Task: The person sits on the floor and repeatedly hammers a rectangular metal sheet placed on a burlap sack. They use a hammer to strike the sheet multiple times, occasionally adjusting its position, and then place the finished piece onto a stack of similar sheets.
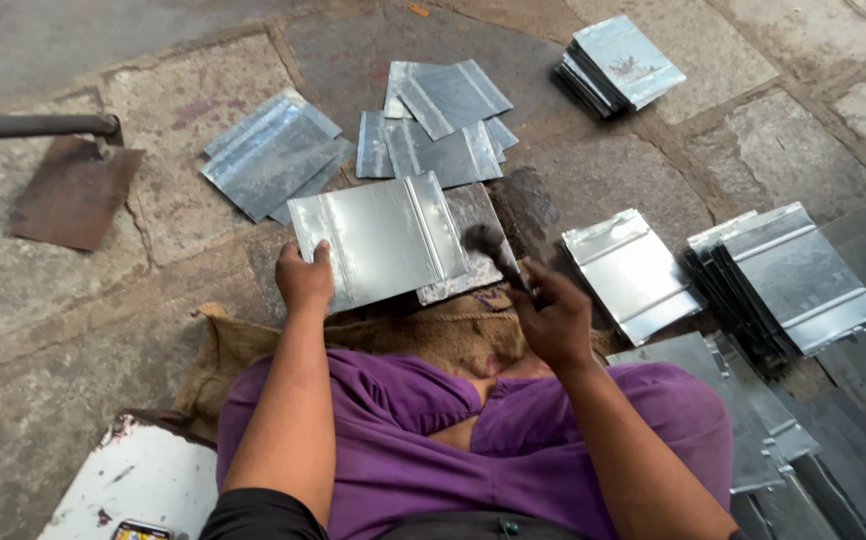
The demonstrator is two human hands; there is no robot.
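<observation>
Left hand (304, 277): fingers clamped on one ribbed metal sheet (380, 238), near edge.
Right hand (551, 318): fist wrapped round one hammer (494, 250).
Sheet piles: six around, stone floor (73, 330) open leftward.

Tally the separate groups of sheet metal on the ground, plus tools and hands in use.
Sheet being held: 1
Loose piles and stacks of sheets: 6
Hammer: 1
Hands: 2, left hand, right hand
Total: 10

Silvery ridged sheet (378, 240) (shiny), purple trousers (553, 440), seemingly brown sacking (433, 335).
</observation>
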